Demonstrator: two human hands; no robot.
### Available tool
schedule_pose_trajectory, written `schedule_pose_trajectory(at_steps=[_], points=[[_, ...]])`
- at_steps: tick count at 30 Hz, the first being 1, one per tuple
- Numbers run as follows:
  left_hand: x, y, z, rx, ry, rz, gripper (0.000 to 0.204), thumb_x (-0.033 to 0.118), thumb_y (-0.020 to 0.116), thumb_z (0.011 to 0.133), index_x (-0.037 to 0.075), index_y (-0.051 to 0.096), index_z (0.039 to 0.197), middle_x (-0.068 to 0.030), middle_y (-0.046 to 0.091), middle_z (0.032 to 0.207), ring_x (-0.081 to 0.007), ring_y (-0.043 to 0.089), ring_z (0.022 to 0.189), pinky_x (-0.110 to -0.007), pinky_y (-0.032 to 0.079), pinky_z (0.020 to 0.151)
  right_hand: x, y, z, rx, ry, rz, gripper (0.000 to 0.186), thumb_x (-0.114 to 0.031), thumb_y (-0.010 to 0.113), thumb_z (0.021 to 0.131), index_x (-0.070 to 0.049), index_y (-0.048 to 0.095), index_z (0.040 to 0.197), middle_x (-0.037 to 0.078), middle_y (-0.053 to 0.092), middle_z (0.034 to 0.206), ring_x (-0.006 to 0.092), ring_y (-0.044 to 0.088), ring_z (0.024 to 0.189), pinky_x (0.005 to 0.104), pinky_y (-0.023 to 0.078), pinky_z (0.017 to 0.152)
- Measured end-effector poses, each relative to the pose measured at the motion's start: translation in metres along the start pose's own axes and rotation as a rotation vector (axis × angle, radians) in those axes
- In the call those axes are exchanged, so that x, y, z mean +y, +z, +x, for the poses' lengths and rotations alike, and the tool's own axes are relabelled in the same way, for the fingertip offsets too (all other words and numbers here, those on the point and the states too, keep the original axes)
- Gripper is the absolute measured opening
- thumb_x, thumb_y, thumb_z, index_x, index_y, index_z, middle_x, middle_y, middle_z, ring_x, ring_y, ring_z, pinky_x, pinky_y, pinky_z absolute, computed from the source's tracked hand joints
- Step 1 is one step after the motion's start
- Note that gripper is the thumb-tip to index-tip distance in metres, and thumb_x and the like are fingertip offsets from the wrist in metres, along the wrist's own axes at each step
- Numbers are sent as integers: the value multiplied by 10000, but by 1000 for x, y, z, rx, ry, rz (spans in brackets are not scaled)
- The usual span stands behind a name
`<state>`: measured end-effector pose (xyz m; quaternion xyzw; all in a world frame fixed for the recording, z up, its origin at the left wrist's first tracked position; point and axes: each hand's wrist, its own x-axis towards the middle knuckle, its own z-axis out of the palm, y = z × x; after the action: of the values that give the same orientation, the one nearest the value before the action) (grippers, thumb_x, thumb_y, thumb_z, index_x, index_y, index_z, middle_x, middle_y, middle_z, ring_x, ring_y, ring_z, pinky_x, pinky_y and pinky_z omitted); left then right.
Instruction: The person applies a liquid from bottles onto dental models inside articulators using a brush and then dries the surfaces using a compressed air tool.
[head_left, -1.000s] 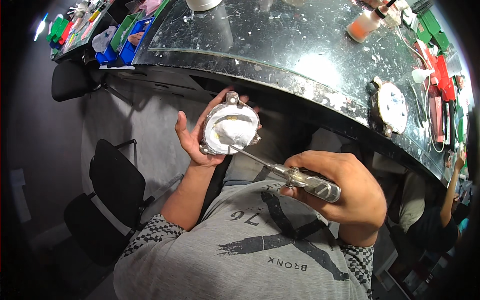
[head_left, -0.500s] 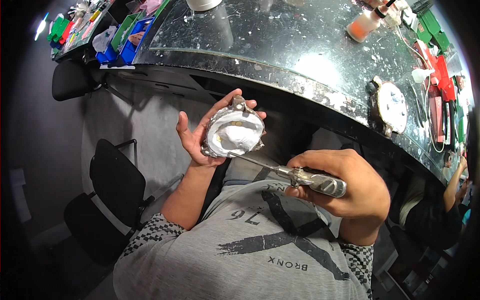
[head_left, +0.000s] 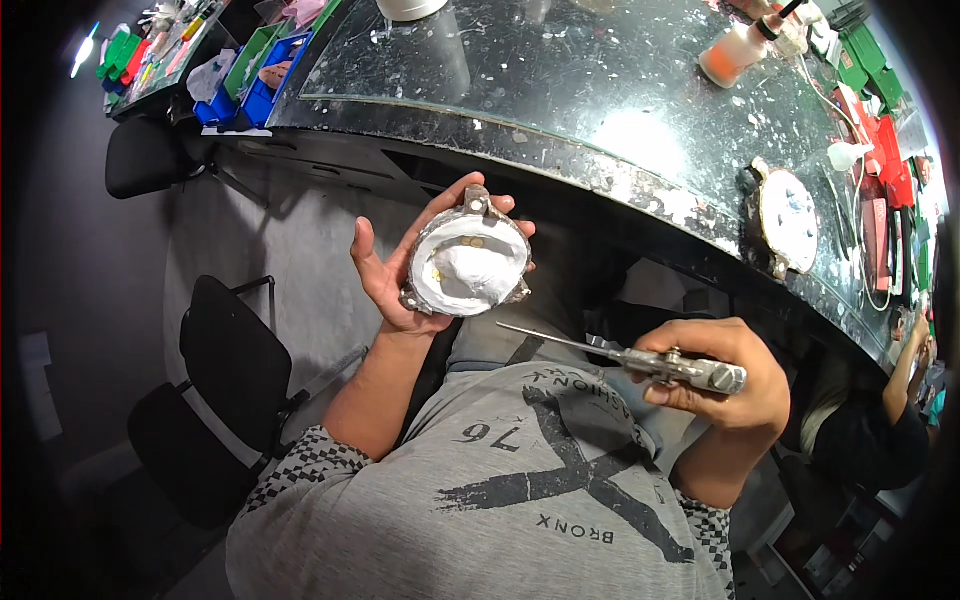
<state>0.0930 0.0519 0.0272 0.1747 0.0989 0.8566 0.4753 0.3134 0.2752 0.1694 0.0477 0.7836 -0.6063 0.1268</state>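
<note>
My left hand (head_left: 392, 290) holds a round metal dental flask half (head_left: 478, 202) from below, its thumb stretched out to the side. White plaster (head_left: 480, 272) fills the flask, with a raised mound in the middle and small yellowish spots near it. My right hand (head_left: 735, 375) is closed around a silvery metal tool (head_left: 690, 370) that looks like an air blow gun. Its long thin nozzle (head_left: 545, 335) points left toward the flask's lower edge, its tip a little apart from it. The palm side of my right hand is hidden.
A dark, white-specked bench (head_left: 540, 80) curves across in front of me. On its right lie another plaster-filled flask half (head_left: 788, 222), a spray-type bottle with orange liquid (head_left: 732, 58) and red tools (head_left: 885, 150). Blue bins (head_left: 272, 82) and a black chair (head_left: 230, 350) are at left; another person (head_left: 870, 430) works at right.
My right hand has moved right and slightly down with the metal tool, drawing the nozzle tip away from the flask's edge. My left hand and the flask stay nearly in place.
</note>
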Motion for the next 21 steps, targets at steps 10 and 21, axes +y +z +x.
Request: schedule_pose_trajectory(at_steps=[10, 21], points=[[6, -6, -4, -51, -29, 138, 1173, 809, 475, 882, -110, 243, 1573, -410, 416, 1470, -637, 387, 1373, -716, 422, 1059, -13, 22, 18, 142, -160, -124, 343, -159, 822, 867, 47, 684, 1104, 154, 746, 951, 264, 772, 846, 323, 583, 744], [3, -11, -7, -56, -35, 132, 1168, 826, 458, 880, -106, 287, 1563, -420, 438, 1450, -645, 414, 1347, -728, 431, 1037, -23, 16, 25, 46, -59, -118, 361, -187, 826, 841, -1, 685, 1117, 180, 740, 976, 365, 738, 889, 405, 577, 753]])
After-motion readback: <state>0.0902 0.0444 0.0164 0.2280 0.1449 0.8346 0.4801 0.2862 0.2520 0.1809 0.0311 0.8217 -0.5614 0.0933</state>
